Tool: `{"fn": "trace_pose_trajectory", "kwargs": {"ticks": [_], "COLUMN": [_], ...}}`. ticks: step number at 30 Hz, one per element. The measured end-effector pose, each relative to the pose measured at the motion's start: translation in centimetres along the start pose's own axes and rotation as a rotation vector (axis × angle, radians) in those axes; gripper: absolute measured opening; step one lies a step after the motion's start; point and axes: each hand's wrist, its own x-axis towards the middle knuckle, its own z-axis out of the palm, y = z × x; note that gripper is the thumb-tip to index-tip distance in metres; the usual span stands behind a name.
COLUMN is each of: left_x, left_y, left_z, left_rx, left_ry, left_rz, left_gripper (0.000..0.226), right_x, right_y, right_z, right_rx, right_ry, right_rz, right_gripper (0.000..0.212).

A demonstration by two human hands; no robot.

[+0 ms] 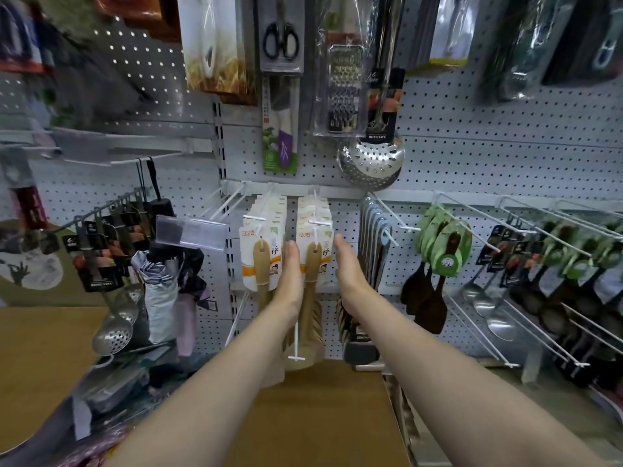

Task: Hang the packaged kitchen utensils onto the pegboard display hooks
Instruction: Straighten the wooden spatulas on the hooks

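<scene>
The right-hand stack of packaged wooden spoons (313,251) hangs long-axis vertical on its hook (319,223), flanked by both hands, left hand (290,274) touching, right hand (347,264) just beside, fingers straight, grasping nothing.

We note a grey folded umbrella (158,291) at nine o'clock, standing upright, with a black umbrella (161,205) hanging by its strap just above it. A clear plastic label holder (192,230) juts out beside both. At six o'clock we record a brown wooden shelf top (320,416).
</scene>
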Motion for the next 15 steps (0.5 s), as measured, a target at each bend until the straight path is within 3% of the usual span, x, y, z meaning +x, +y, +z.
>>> {"fn": "trace_pose_trajectory", "kwargs": {"ticks": [5, 15], "left_x": [0.42, 0.16], "left_y": [0.22, -0.07], "left_z": [0.03, -0.01], "left_rx": [-0.062, 0.005], "left_ry": [-0.083, -0.086], "left_rz": [-0.004, -0.018], "left_gripper": [0.047, 0.054], "right_x": [0.61, 0.47], "right_y": [0.9, 0.94], "right_z": [0.57, 0.05], "right_rx": [-0.011, 0.007], "right_ry": [0.0, -0.052], "right_rz": [0.047, 0.04], "right_gripper": [0.051, 0.049]}}
